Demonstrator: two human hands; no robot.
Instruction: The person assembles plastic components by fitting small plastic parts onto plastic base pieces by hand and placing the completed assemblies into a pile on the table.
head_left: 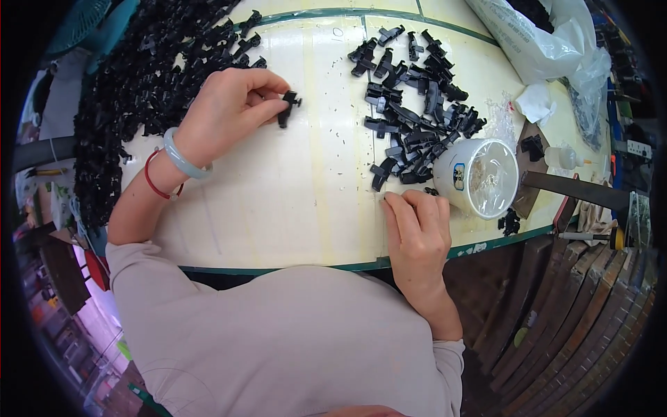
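Note:
Between the thumb and fingers of my left hand [226, 115] is a small black plastic part [285, 112], held just above the pale tabletop [299, 201]. My right hand [422, 233] is pinched closed low over the table, beside a white round tub [453, 156]. Whatever its fingertips hold, if anything, is too small to make out. Just beyond that hand lies a loose group of black plastic parts [417, 139]. A much larger heap of similar black parts [139, 90] spreads along the left, behind my left hand.
Clear film shows in the tub's mouth. A white plastic bag [538, 45] stands at the far right, with a crumpled white tissue [535, 104] before it. Nearby are a small translucent bottle [561, 158] and tiny black pieces [511, 223]. Long dark bars [556, 306] sit below the table's right edge.

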